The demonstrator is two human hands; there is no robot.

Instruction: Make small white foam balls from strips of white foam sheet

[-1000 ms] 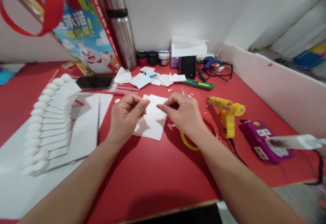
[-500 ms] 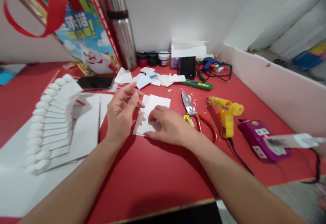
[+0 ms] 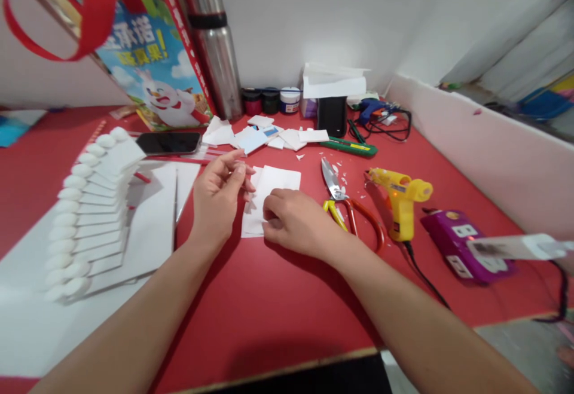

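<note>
Two overlapping white paper or card pieces (image 3: 281, 177) lie flat on the red table. My right hand (image 3: 305, 220) rests on their lower right part, its fingers curled and thumb at the near edge; it partly covers them. Just left of the sheets is my left hand (image 3: 219, 199), raised slightly, with the thumb pressed towards bent fingers. Whatever sits in that pinch, if anything, is too small to make out. Beside my right hand lie scissors (image 3: 332, 180) with red and yellow handles, blades pointing away, among white scraps.
At left stands a curved white stepped model (image 3: 101, 202) edged with round white pieces. A yellow glue gun (image 3: 401, 202) and purple power strip (image 3: 466, 244) are right. Behind are a phone (image 3: 168, 143), steel flask (image 3: 215, 53), gift bag (image 3: 156, 71), white offcuts (image 3: 251, 141) and green cutter (image 3: 352, 147).
The lower sheet's near left corner has shifted right, so the two pieces lie straighter. My right hand has slid slightly right, its fingers more curled. My left hand has barely moved.
</note>
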